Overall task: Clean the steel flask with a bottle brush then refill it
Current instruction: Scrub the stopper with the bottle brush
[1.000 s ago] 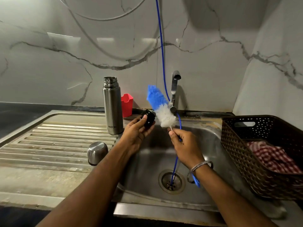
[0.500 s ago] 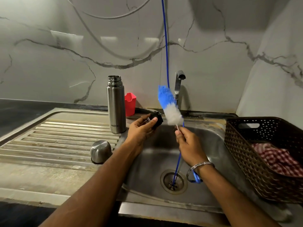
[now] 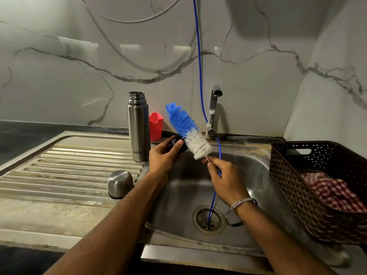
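The open steel flask [image 3: 138, 128] stands upright on the drainboard beside the sink. Its steel cup lid [image 3: 120, 184] lies upside down on the drainboard, nearer me. My left hand [image 3: 163, 156] holds a small black stopper [image 3: 178, 144] above the sink's left rim. My right hand [image 3: 225, 178] grips the thin handle of a bottle brush [image 3: 187, 130] with blue and white bristles. The bristle head points up and left, and its white part lies against the black stopper.
A steel sink [image 3: 258, 171] with a drain [image 3: 208, 220] lies below my hands. A tap [image 3: 213, 110] and a blue hose [image 3: 199, 62] stand behind it. A red cup [image 3: 155, 126] sits behind the flask. A brown basket [image 3: 317, 187] with a checked cloth [image 3: 333, 191] is right.
The brush head has tilted further left and now lies against the stopper in my left hand. Both hands have kept their hold.
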